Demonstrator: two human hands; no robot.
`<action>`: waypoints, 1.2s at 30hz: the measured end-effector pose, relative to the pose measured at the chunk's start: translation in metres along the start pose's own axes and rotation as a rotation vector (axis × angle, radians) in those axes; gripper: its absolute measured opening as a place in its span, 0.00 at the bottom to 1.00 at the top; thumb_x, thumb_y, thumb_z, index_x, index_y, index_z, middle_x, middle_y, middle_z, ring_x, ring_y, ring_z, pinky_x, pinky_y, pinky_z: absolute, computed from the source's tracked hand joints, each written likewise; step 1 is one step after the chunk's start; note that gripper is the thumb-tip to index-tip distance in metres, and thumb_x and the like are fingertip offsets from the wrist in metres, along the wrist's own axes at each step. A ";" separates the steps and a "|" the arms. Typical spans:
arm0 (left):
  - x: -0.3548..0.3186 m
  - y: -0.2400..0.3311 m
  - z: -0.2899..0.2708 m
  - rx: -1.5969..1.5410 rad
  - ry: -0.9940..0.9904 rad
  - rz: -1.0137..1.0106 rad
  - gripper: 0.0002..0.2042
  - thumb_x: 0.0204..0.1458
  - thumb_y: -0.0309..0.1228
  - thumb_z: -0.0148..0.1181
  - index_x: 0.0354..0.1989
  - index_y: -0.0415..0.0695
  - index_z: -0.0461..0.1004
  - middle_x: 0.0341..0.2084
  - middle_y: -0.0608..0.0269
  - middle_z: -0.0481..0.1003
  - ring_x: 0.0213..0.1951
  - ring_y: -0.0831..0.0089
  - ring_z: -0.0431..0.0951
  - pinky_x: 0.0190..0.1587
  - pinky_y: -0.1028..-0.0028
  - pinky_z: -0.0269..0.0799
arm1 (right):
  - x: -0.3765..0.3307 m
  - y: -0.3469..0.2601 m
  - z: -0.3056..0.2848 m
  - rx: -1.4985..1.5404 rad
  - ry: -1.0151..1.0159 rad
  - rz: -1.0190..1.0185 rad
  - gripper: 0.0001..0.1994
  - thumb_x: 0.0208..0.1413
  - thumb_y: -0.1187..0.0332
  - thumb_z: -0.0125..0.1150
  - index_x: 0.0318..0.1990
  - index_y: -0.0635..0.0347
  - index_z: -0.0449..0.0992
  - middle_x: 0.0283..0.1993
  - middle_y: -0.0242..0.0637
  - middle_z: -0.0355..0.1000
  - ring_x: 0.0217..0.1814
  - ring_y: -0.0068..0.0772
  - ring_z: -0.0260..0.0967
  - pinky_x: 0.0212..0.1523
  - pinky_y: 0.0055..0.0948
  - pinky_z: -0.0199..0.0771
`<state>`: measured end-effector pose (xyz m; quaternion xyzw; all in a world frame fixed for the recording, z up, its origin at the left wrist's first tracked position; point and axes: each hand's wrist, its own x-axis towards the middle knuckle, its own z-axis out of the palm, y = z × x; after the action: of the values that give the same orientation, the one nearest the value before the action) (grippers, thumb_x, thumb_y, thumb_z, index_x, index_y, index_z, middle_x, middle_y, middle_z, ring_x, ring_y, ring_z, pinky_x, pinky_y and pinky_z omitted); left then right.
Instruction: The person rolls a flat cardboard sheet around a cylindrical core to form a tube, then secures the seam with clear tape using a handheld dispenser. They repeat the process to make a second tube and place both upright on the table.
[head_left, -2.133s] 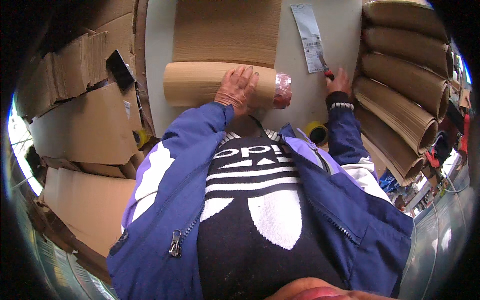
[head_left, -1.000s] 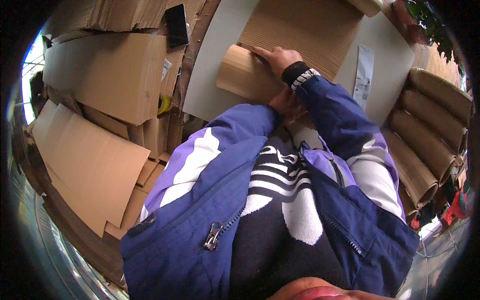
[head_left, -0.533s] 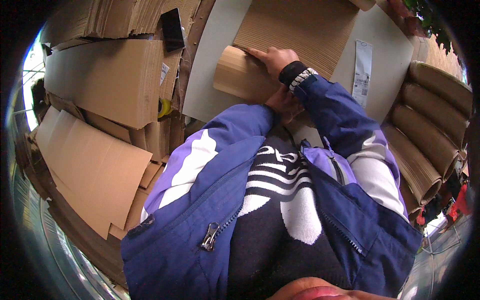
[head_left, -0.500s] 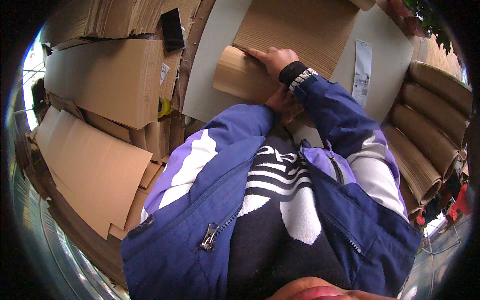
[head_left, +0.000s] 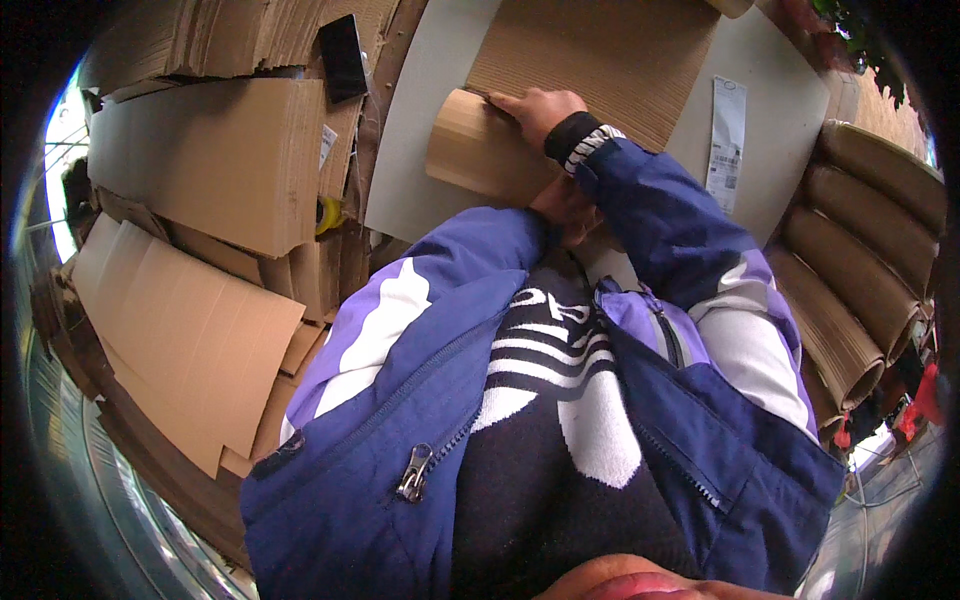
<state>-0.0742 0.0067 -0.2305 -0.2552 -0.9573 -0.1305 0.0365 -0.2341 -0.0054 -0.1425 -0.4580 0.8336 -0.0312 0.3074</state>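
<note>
A tan corrugated cardboard sheet [head_left: 600, 60] is laid across a pale board, and its near end is curled into a cardboard roll [head_left: 470, 150]. My right hand [head_left: 545, 115] is closed over the far upper side of this roll. Its index finger stretches left along the line where roll and flat sheet meet; the other fingers are partly hidden. Under my right wrist, at the roll's right end, is my left hand [head_left: 568, 212]. Sleeve and shadow cover most of its fingers, so its grip cannot be made out.
Stacked flat cardboard [head_left: 210, 165] fills the left side, with a black phone [head_left: 343, 58] and yellow tape [head_left: 328, 214] beside it. On the pale board [head_left: 420, 110] lies a white printed label [head_left: 726, 145]. Several brown cardboard rolls [head_left: 850, 250] lie at the right.
My right hand has shifted slightly left and up along the roll, its forearm following. The left hand and the roll stay almost where they were.
</note>
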 end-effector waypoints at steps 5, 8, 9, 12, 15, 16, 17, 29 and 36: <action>0.001 -0.007 0.005 0.149 0.280 0.047 0.26 0.57 0.47 0.48 0.63 0.52 0.68 0.63 0.55 0.65 0.66 0.46 0.58 0.67 0.38 0.47 | -0.029 0.018 0.002 -0.077 -0.042 0.049 0.25 0.65 0.61 0.46 0.69 0.24 0.60 0.42 0.44 0.76 0.42 0.48 0.80 0.37 0.44 0.81; 0.011 -0.004 -0.003 0.045 0.192 -0.013 0.23 0.53 0.46 0.53 0.56 0.50 0.72 0.57 0.57 0.68 0.61 0.48 0.63 0.65 0.42 0.54 | -0.039 0.025 0.002 -0.082 0.017 -0.017 0.24 0.66 0.61 0.44 0.69 0.24 0.60 0.43 0.44 0.76 0.41 0.47 0.80 0.36 0.43 0.81; 0.013 -0.004 -0.009 -0.032 0.152 -0.045 0.23 0.52 0.45 0.53 0.56 0.50 0.73 0.57 0.56 0.68 0.61 0.47 0.62 0.65 0.42 0.54 | -0.043 0.029 0.001 -0.081 0.032 -0.057 0.24 0.66 0.60 0.45 0.69 0.24 0.60 0.43 0.44 0.77 0.41 0.47 0.80 0.35 0.42 0.81; 0.016 -0.003 -0.030 -0.116 -0.001 -0.053 0.25 0.50 0.44 0.55 0.56 0.50 0.72 0.60 0.53 0.64 0.65 0.45 0.58 0.67 0.40 0.50 | -0.063 0.043 -0.005 -0.103 -0.052 -0.015 0.24 0.65 0.60 0.46 0.69 0.24 0.61 0.42 0.45 0.77 0.41 0.46 0.80 0.35 0.43 0.81; 0.019 -0.007 -0.045 -0.158 -0.064 -0.019 0.28 0.49 0.47 0.57 0.59 0.50 0.71 0.66 0.49 0.58 0.70 0.44 0.52 0.69 0.37 0.43 | -0.082 0.055 -0.007 -0.133 -0.096 0.004 0.25 0.64 0.62 0.48 0.69 0.25 0.61 0.40 0.44 0.78 0.39 0.46 0.80 0.35 0.44 0.81; 0.020 -0.008 -0.048 -0.170 -0.029 -0.007 0.28 0.48 0.45 0.57 0.59 0.49 0.71 0.66 0.49 0.59 0.70 0.44 0.53 0.69 0.38 0.45 | -0.087 0.057 -0.007 -0.148 -0.103 0.014 0.26 0.64 0.62 0.48 0.69 0.25 0.61 0.40 0.43 0.78 0.39 0.45 0.80 0.34 0.44 0.81; 0.020 -0.009 -0.051 -0.181 0.009 0.002 0.28 0.47 0.44 0.58 0.58 0.48 0.71 0.65 0.48 0.59 0.69 0.44 0.54 0.69 0.39 0.46 | -0.089 0.059 -0.007 -0.139 -0.086 0.010 0.26 0.64 0.62 0.48 0.69 0.26 0.61 0.40 0.44 0.78 0.39 0.45 0.80 0.34 0.44 0.81; 0.018 -0.011 -0.055 -0.109 -0.002 0.012 0.31 0.48 0.38 0.56 0.63 0.43 0.62 0.64 0.47 0.60 0.67 0.49 0.59 0.67 0.47 0.54 | -0.148 0.100 0.010 -0.101 -0.040 0.037 0.29 0.60 0.64 0.53 0.68 0.22 0.61 0.37 0.41 0.76 0.35 0.46 0.79 0.32 0.44 0.79; 0.024 -0.009 -0.068 -0.118 0.020 0.016 0.34 0.46 0.35 0.58 0.65 0.44 0.59 0.64 0.49 0.59 0.66 0.51 0.59 0.66 0.48 0.54 | -0.205 0.124 0.015 -0.128 -0.128 0.127 0.33 0.61 0.69 0.51 0.70 0.16 0.57 0.34 0.40 0.74 0.30 0.44 0.78 0.29 0.41 0.80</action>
<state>-0.0997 -0.0073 -0.1641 -0.2630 -0.9456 -0.1889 0.0320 -0.2383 0.2301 -0.0973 -0.4241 0.8398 0.0710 0.3315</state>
